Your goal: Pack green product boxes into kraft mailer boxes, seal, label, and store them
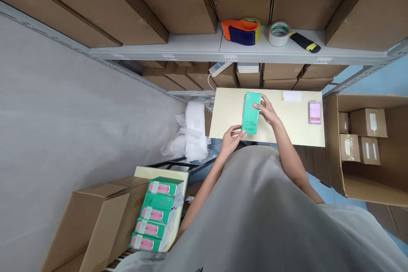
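Note:
A green product box [250, 114] with small dark print near its lower end is held over the pale tabletop [293, 129]. My left hand [233, 138] grips its lower left corner, thumb on the front face. At the upper right edge, my right hand [267, 109] has its fingers closed on the same box, some of them hidden behind it. To the right on the table lie a white slip or small pad [291, 96] and a phone [315, 112] with a pinkish screen.
On the shelf above sit an orange-and-blue tape dispenser [240, 32], a white tape roll [279, 34] and a black-and-yellow cutter [305, 42]. Several green boxes [156, 212] stand lower left beside an open carton [95, 221]. A large carton [366, 189] holds small boxes at right. White wrap [195, 131] hangs left.

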